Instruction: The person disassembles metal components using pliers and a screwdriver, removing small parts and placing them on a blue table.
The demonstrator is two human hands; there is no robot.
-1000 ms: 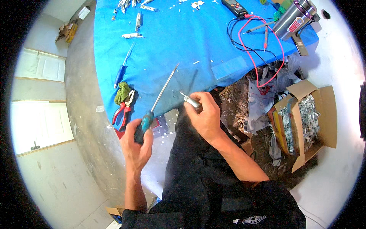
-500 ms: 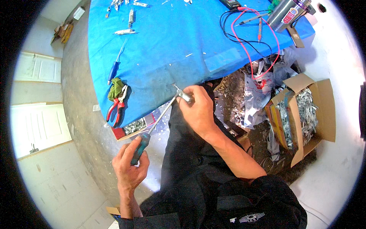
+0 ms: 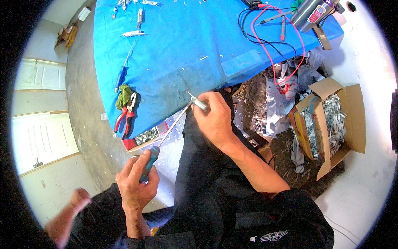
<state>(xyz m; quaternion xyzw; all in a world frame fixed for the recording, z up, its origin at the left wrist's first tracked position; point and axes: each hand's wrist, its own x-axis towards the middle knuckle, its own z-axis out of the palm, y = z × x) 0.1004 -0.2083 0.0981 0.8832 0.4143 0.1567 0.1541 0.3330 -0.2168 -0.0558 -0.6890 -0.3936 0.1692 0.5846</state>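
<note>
Two hands on the job: left hand [image 3: 134,182] fisted round the teal handle of a long screwdriver [image 3: 166,137]; right hand [image 3: 213,118] pinched shut on a small metal cylinder [image 3: 199,103], just off the near edge of the blue table [image 3: 186,45]; screwdriver tip meets the cylinder there. Cylinder looks light, rigid, smooth, likely slippery; best held round its body as now, end left free for the tip. Looks silvery, short, partly hidden by fingers. Red pliers [image 3: 124,116] lie on the table's left edge; cardboard box [image 3: 348,120] of scrap sits right of the table.
</note>
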